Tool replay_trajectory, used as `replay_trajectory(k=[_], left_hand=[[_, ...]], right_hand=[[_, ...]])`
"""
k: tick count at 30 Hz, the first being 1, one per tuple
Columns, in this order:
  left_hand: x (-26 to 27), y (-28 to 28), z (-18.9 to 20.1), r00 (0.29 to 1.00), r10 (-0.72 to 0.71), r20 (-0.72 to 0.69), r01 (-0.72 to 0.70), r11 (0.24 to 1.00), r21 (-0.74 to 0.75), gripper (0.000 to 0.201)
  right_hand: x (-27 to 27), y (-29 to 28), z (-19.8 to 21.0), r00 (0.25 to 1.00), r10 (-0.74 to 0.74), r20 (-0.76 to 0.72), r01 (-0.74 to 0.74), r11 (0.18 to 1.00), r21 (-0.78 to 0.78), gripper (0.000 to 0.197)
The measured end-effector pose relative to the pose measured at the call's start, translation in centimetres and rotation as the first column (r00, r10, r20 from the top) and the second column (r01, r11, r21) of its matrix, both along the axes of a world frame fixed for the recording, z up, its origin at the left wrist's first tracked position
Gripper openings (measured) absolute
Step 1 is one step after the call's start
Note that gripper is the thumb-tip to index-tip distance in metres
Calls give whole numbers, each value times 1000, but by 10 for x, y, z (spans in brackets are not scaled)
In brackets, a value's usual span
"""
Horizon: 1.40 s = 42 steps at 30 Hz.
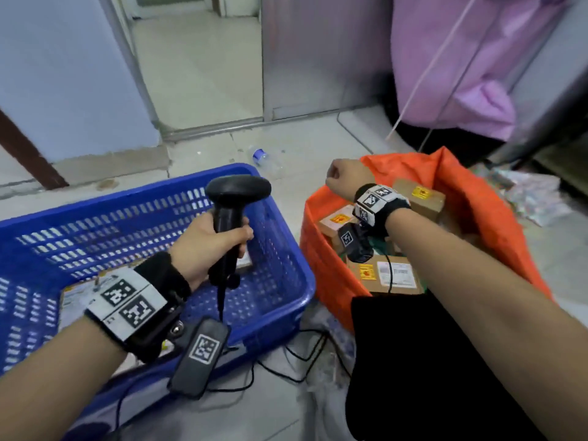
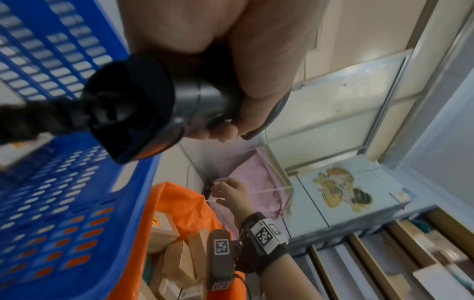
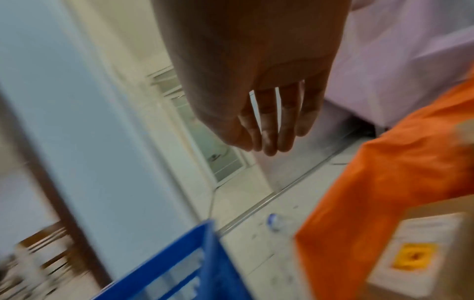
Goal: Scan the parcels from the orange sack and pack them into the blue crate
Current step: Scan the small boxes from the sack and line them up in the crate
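Observation:
My left hand grips the handle of a black barcode scanner, held upright over the blue crate; its cable hangs down into the crate. The left wrist view shows the scanner from its base. Parcels lie on the crate floor at the near left. My right hand hovers over the left rim of the orange sack, empty, its fingers straight and hanging loose. Several brown cardboard parcels with white labels and yellow stickers fill the sack.
A clear plastic bottle lies on the floor behind the crate and sack. Black cables trail on the floor between them. Pink cloth hangs behind the sack. A door sill crosses the floor beyond.

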<state>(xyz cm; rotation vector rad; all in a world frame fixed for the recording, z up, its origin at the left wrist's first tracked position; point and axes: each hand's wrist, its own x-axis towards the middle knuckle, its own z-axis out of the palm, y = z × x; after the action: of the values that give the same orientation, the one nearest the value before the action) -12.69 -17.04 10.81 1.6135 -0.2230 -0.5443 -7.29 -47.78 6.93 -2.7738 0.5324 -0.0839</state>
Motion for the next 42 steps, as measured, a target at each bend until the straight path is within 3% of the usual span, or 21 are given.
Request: replay_trajectory(k=[4,8,12,17,21,28,34,37,40,42], left_hand=[[-1,-40,-6,994,-108,18,107,994,29,15],[-1,-64,-20,990,-138,15,136,988,75,12],[4,-80,-33,988,-150,-35,153,981,117,27],[13,-96,-47,985,-163,-58,169,977,128,29],[17,-103,-56,977,-197,-79,206,970,127,29],[19,-104,-65,979,-170,-114,182,977,107,27],[23,-93,-60,983,-149,-108,159,983,94,26],[22,-82,-56,988,-130,-86,137,987,88,22],[19,-66,-46,989,-132,-62,137,987,89,14],[18,-54,-37,993,-108,-56,112,991,73,23]], right_hand=[[-33,-91,-24,984,-128,-125,117,989,-95,16],[-48,-147,-65,936,-185,-301,140,977,-163,28],[-59,-162,-94,919,-153,-364,60,965,-255,39],[-48,-180,-132,886,-140,-442,-60,910,-409,42],[-28,-181,-145,841,-59,-538,-197,893,-405,60],[-15,-180,-153,791,-40,-611,-257,884,-391,62],[5,-182,-115,726,62,-685,-240,956,-168,95],[14,-168,-69,797,182,-576,-100,980,171,85],[17,-140,-24,879,281,-385,-42,850,525,83],[15,-114,-6,897,342,-281,-63,727,684,84]])
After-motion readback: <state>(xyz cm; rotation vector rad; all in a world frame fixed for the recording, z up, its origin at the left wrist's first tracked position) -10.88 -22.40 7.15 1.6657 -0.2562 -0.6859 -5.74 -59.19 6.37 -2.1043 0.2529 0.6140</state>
